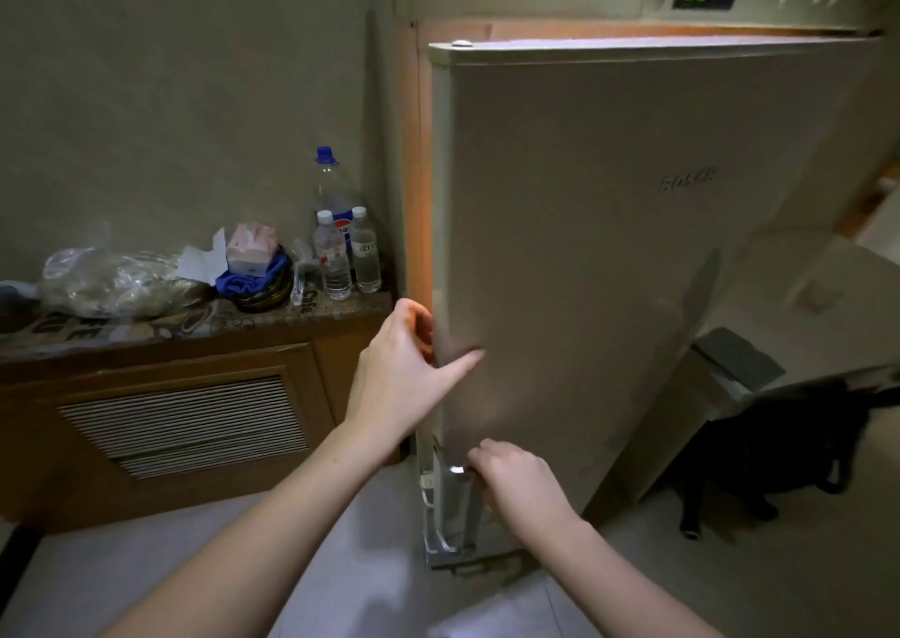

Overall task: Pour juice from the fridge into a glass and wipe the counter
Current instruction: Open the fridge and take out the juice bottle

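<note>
Gripping the fridge door point(609, 248) edge, left hand point(404, 369); right hand point(516, 484) clasps handle point(460, 472).

Fridge door point(609, 248) hides interior; left hand point(404, 364) fingers behind edge.

The fridge door point(609, 267) stands ajar, and we see only a narrow lit gap point(422, 199) along its left edge; the interior behind it is hidden. The left hand point(404, 369) curls round that edge, filling the gap at mid-height, while the right hand point(516, 481) occupies the handle point(458, 472) near the door's foot. Left of the gap, the counter point(195, 325) is crowded at its right end with three bottles point(341, 248) and a tissue pack point(251, 248). The floor point(341, 564) near us lies open. A dark shape point(759, 462), perhaps a bag, blocks the right.
</note>
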